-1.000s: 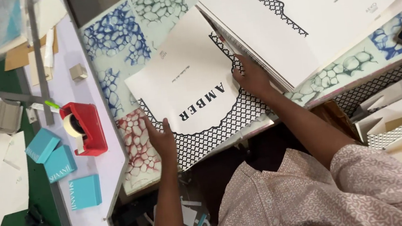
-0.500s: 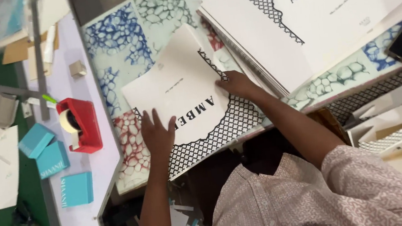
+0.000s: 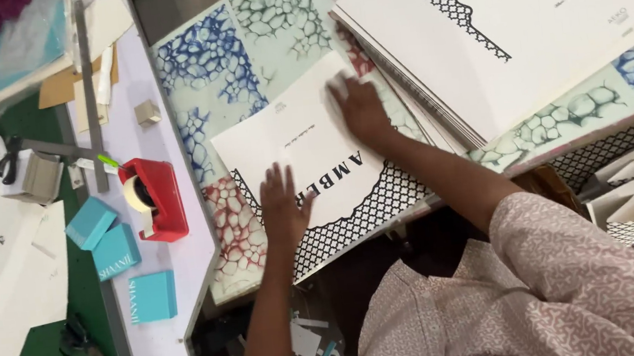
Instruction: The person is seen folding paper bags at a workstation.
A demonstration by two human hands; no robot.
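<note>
On the desk, front edge: one white printed sheet with a black lattice border lies flat and askew on the marbled covering, its lower corner near the desk edge.
Left grip: my left hand is spread, fingers apart, palm pressed flat on the sheet's lower part, over the large lettering. It pins the sheet and clasps nothing.
Right grip: my right hand is also flat and open, fingers together, resting on the sheet's upper right edge, just beside the stack. The fingertips look blurred.
Stack: a thick pile of like sheets sits to the upper right, square and apart from the single sheet.
Done, as I judge it: one sheet lies off the pile and flat under both palms.
Left, as I judge it: the sheet shows no fold or crease, and the pile is thick.
Nearby: red tape dispenser, three small teal boxes, metal ruler on the side table, none touched.
</note>
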